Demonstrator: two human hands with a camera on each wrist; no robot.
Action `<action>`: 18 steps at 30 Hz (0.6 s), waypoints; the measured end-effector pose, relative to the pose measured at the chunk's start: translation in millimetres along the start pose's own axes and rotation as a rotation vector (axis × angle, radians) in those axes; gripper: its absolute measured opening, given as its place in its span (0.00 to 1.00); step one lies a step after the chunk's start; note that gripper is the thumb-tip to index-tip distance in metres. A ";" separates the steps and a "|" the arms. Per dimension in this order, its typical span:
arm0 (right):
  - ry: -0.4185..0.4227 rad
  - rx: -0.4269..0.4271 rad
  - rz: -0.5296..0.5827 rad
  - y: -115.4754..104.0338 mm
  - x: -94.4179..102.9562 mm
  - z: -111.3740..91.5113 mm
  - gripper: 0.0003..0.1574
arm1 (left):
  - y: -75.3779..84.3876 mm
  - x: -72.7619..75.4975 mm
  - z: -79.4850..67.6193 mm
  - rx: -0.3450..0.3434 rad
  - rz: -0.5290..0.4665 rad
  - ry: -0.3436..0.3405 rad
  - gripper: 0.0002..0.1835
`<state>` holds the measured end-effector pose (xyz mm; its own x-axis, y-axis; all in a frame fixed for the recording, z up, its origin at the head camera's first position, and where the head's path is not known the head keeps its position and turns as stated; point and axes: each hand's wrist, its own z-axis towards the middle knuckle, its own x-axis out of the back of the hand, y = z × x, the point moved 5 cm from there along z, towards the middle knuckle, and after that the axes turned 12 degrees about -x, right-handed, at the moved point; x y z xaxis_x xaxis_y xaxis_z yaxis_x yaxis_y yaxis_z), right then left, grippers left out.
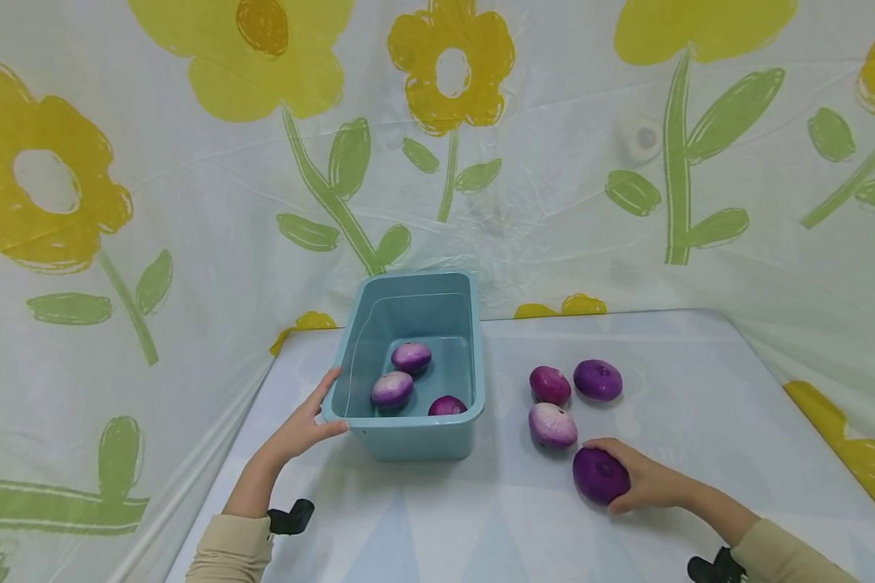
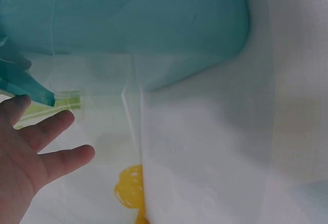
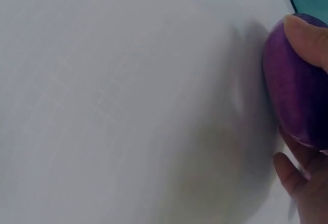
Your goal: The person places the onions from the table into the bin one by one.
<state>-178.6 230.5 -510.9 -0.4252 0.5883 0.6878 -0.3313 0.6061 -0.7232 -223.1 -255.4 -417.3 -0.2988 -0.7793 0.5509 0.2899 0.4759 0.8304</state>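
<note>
My right hand [image 1: 649, 479] grips a dark purple onion [image 1: 599, 476] low over the table, thumb on one side and fingers on the other. The right wrist view shows the same onion [image 3: 289, 80] with the thumb pressed on its skin. At the front left corner of a blue-green plastic bin [image 1: 416, 441], my left hand [image 1: 300, 431] touches the rim with fingers spread. In the left wrist view those fingers [image 2: 54, 131] look straight. Inside the bin lie a pale purple onion [image 1: 411, 357], another onion [image 1: 392, 390] and a darker one [image 1: 446, 406], partly hidden by the front wall.
Just beyond the right hand, a pale onion [image 1: 552, 426], a reddish onion [image 1: 550, 385] and a purple onion [image 1: 598, 380] sit close together on the white table [image 1: 685, 380]. A flower-printed curtain [image 1: 539, 178] hangs behind the table's far edge.
</note>
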 end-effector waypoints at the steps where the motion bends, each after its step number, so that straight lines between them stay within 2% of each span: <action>1: 0.005 -0.008 -0.001 0.7 -0.2 0.4 0.52 | 0.2 -0.1 0.2 -0.001 -0.002 0.000 0.51; 13: 0.023 -0.063 -0.034 -3.4 8.7 2.8 0.50 | -0.2 0.2 1.3 -0.002 -0.002 0.001 0.51; 18: -0.016 -0.118 -0.017 -10.2 18.1 6.3 0.51 | -1.7 0.3 0.4 0.001 -0.004 0.000 0.51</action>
<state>-188.3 231.6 -491.4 -0.4340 0.5693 0.6982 -0.2374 0.6753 -0.6983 -224.0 -256.3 -418.5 -0.2999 -0.7813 0.5474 0.2877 0.4731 0.8327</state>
